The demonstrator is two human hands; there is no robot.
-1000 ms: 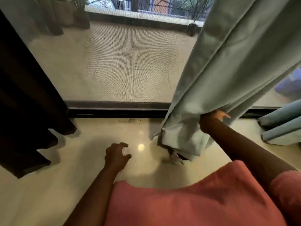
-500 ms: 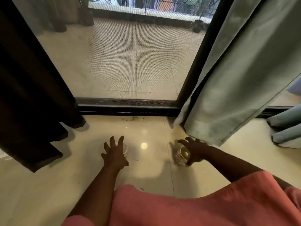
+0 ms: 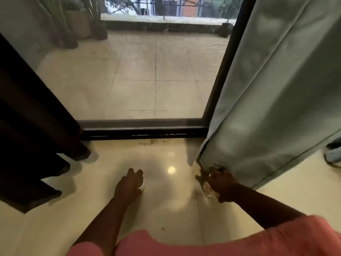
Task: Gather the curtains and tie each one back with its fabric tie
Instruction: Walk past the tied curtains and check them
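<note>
A pale green curtain (image 3: 267, 89) hangs on the right, its bottom corner just above the floor. My right hand (image 3: 223, 185) is right below that corner, closed around a small patterned cup (image 3: 207, 188) that is tilted on the floor; my knuckles touch the hem. My left hand (image 3: 128, 188) is low over the floor in the middle, fingers curled over a small white cup (image 3: 142, 185) that is mostly hidden. A dark brown curtain (image 3: 27, 126) hangs on the left. No fabric tie is in view.
A mesh sliding door (image 3: 155, 80) with a black frame and floor track (image 3: 144, 132) faces me, with a balcony and potted plants (image 3: 81, 24) behind it. More pale curtain fabric (image 3: 333, 156) lies at the far right. The floor is glossy beige tile.
My right hand let go of the green curtain, dropped to the floor and closed on the patterned cup. My left hand went from spread to curled over the white cup. The curtain swung right.
</note>
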